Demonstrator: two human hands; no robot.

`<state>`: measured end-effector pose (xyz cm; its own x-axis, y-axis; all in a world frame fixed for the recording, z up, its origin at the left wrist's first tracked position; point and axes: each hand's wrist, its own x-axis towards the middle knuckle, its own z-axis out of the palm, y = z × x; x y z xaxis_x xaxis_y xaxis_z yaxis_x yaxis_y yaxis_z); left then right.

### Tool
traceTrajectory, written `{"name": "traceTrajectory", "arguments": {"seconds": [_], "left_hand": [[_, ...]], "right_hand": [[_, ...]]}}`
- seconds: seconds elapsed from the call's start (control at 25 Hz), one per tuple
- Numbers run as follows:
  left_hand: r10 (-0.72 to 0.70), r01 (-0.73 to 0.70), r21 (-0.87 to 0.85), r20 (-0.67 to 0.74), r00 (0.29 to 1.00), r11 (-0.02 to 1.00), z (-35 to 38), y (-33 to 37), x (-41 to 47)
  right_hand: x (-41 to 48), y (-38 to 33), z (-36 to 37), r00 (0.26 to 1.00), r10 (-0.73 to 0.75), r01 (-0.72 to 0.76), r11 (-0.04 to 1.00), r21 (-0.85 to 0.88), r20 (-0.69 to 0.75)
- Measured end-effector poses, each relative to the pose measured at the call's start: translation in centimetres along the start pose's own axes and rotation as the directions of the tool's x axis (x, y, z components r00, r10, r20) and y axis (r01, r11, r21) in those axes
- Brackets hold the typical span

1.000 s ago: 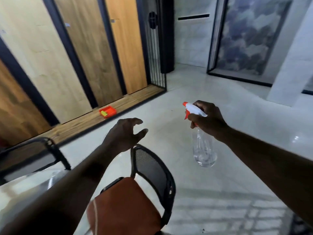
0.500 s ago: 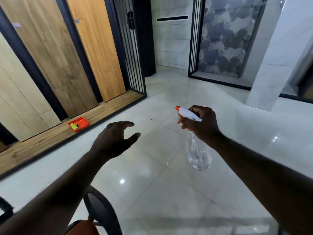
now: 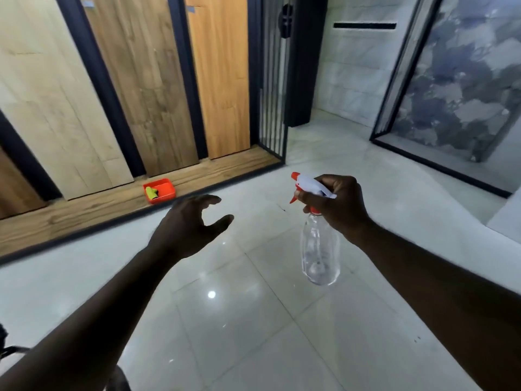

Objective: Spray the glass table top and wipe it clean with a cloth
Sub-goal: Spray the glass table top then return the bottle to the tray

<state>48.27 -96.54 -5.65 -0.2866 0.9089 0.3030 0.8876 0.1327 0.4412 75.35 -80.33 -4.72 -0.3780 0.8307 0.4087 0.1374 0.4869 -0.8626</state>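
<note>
My right hand (image 3: 338, 204) grips the neck and trigger of a clear spray bottle (image 3: 320, 249) with a white and red spray head, held upright over the tiled floor. My left hand (image 3: 187, 225) is stretched forward to the left of the bottle, fingers curled apart, holding nothing. A yellow-green cloth (image 3: 151, 193) lies in a small red tray (image 3: 166, 186) on the wooden ledge at the wall. No glass table top is in view.
Glossy white floor tiles (image 3: 239, 320) fill the middle. Tall wood-look sample panels (image 3: 141, 80) with black frames stand at the left, a black barred rack (image 3: 272, 80) beside them, a marble-look panel (image 3: 465, 80) at the right. A dark chair edge (image 3: 118, 379) shows at the bottom left.
The view has swung away from the chair and table edge toward the floor and wall. The red tray now sits nearer the middle. Both hands keep their pose.
</note>
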Motion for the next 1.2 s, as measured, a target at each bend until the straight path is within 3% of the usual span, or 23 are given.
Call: {"name": "traceTrajectory", "arguments": {"seconds": [0.12,0.32,0.68,0.8,0.96,1.08,1.2], "left_hand": [[-0.047,0.048,0.025,-0.018,0.999,0.999,-0.4,-4.3,6.7],[-0.153,0.158,0.103,-0.057,0.987,0.982,-0.7,-10.2,16.0],[-0.406,0.417,0.185,-0.097,0.909,0.89,3.6,-23.0,32.1],[-0.485,0.501,0.187,-0.127,0.865,0.845,3.4,-26.7,36.9],[-0.562,0.588,0.149,-0.185,0.806,0.795,1.8,-33.3,41.7],[-0.563,0.593,0.124,-0.207,0.8,0.796,0.5,-40.1,46.2],[-0.557,0.586,0.08,-0.231,0.798,0.806,-1.2,-48.6,51.9]], "right_hand": [[8.5,1.7,4.1,0.997,-0.052,0.049,0.997,0.055,0.065],[21.3,5.4,11.0,0.998,0.029,-0.042,0.972,0.23,0.058],[42.7,18.5,27.5,0.915,-0.181,0.148,0.982,0.119,0.361],[50.9,19.5,32.8,0.876,-0.236,0.22,0.972,0.086,0.42],[60.0,18.7,41.9,0.77,-0.352,0.362,0.928,0.09,0.532],[66.6,19.6,49.6,0.747,-0.342,0.378,0.924,0.06,0.57],[73.2,20.2,57.6,0.77,-0.328,0.375,0.927,0.028,0.546]]}}
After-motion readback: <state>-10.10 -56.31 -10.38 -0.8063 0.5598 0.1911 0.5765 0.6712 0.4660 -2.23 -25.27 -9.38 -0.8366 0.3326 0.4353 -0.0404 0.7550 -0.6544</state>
